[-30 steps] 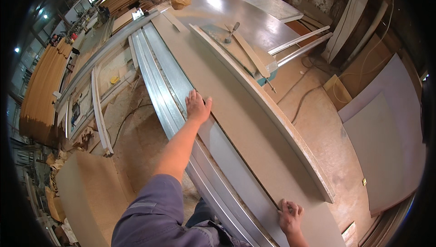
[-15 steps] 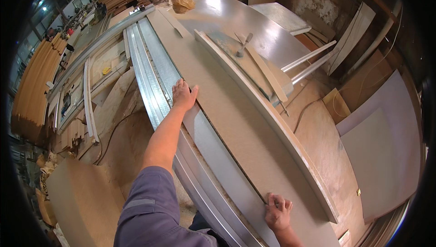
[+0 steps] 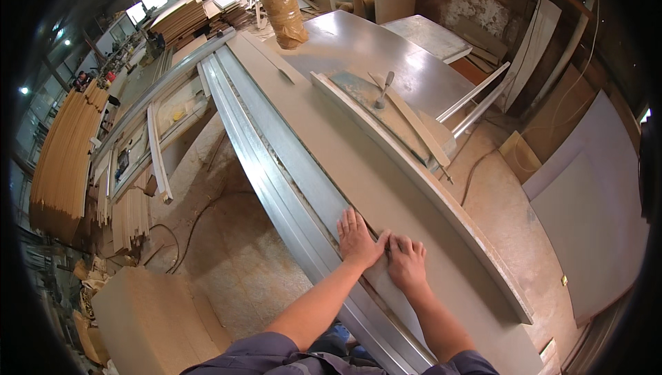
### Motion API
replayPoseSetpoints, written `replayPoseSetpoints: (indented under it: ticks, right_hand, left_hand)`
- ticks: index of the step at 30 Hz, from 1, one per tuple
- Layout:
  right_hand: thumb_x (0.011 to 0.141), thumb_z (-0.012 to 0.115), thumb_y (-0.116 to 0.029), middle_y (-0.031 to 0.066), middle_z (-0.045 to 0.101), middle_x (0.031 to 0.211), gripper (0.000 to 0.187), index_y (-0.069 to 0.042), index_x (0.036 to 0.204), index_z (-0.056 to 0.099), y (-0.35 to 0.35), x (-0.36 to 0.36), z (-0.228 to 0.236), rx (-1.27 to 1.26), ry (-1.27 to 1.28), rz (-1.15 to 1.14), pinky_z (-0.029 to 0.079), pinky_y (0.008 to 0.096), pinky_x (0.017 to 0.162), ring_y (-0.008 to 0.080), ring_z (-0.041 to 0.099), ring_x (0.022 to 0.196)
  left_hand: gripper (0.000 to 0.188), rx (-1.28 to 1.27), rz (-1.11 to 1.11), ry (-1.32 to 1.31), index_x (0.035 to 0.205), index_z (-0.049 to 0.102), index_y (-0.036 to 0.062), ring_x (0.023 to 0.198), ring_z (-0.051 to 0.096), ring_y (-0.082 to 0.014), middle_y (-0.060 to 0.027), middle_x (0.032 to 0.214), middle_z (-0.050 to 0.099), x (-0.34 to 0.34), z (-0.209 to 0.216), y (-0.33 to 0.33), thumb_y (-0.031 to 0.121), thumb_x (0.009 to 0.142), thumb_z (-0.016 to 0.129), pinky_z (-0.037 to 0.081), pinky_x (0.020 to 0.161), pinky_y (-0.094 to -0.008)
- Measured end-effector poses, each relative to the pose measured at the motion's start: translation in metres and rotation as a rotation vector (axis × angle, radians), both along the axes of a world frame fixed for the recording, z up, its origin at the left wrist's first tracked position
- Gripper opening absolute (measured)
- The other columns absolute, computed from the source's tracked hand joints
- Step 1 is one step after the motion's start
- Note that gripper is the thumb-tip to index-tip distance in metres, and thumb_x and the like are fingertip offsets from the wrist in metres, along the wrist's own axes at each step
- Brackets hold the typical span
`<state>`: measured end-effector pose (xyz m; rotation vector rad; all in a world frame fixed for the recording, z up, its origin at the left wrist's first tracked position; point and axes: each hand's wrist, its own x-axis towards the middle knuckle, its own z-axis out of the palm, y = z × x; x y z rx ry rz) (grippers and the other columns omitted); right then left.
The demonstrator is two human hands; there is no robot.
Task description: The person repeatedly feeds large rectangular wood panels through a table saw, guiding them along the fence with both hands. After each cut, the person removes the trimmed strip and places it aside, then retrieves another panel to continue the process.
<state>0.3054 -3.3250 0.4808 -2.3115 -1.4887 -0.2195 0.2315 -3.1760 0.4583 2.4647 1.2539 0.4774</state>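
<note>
A long grey-brown board (image 3: pixel 324 140) lies on the saw table along the silvery sliding metal rail (image 3: pixel 252 144). My left hand (image 3: pixel 360 240) rests on the metal beside the board's near-left edge, its fingers stretched out and its thumb pointing toward my other hand. Close by, touching or almost touching that thumb, my right hand (image 3: pixel 407 262) has curled fingers at the board's edge; its fingertips are partly hidden. On the board's far side runs a long pale wooden strip (image 3: pixel 427 192), standing on its edge.
A brush-like tool (image 3: pixel 383 92) and a thin wooden slat (image 3: pixel 417 126) lie beyond the strip. A tape-wrapped duct (image 3: pixel 276 2) hangs over the metal tabletop (image 3: pixel 372 44). Stacked boards (image 3: pixel 72 161) stand at left, and a large pale panel (image 3: pixel 593 216) leans at right.
My left hand has slid back along the board's edge toward me, beside my right hand. The right hand has moved slightly forward and left. The view has shifted a little.
</note>
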Motion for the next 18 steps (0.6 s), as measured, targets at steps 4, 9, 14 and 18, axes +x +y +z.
replayPoseSetpoints:
  ticks: [4,9,14,18]
  right_hand:
    - [0.081,0.071,-0.017,0.0077,0.056,0.122,0.051,-0.009,0.13,0.062,-0.016,0.008,0.021,0.072,0.152,-0.002,0.041,0.0438,0.096,0.0337,0.049,0.11]
    - [0.077,0.076,-0.014,0.0124,0.056,0.117,0.053,-0.006,0.128,0.062,-0.155,-0.004,0.02,-0.014,0.143,0.035,0.043,0.0436,0.094,0.0325,0.052,0.107]
    - [0.071,0.077,-0.008,0.0106,0.055,0.108,0.06,-0.008,0.129,0.063,-0.347,-0.015,0.0,-0.099,0.005,-0.076,0.043,0.0429,0.085,0.0294,0.053,0.095]
    - [0.071,0.077,-0.01,0.0046,0.055,0.104,0.063,-0.013,0.132,0.062,-0.396,-0.006,-0.015,-0.071,-0.06,-0.047,0.042,0.0418,0.078,0.0267,0.051,0.088]
  left_hand:
    - [0.096,0.022,-0.036,-0.029,0.144,0.034,-0.015,0.148,0.021,-0.0391,-0.0292,0.157,0.027,0.003,0.008,-0.024,0.058,0.086,0.06,0.013,0.122,-0.0522]
    - [0.094,0.079,-0.014,-0.074,0.142,0.038,-0.015,0.148,0.024,-0.0381,-0.0285,0.156,0.029,-0.011,0.006,-0.004,0.058,0.086,0.059,0.014,0.122,-0.0493]
    - [0.094,0.069,-0.024,-0.058,0.143,0.037,-0.0147,0.148,0.024,-0.0373,-0.0283,0.156,0.03,-0.005,0.003,0.001,0.058,0.087,0.059,0.014,0.123,-0.0475]
    - [0.094,0.077,-0.015,-0.033,0.143,0.037,-0.0139,0.148,0.025,-0.0364,-0.0278,0.156,0.031,-0.005,0.005,0.002,0.058,0.087,0.058,0.014,0.123,-0.0466]
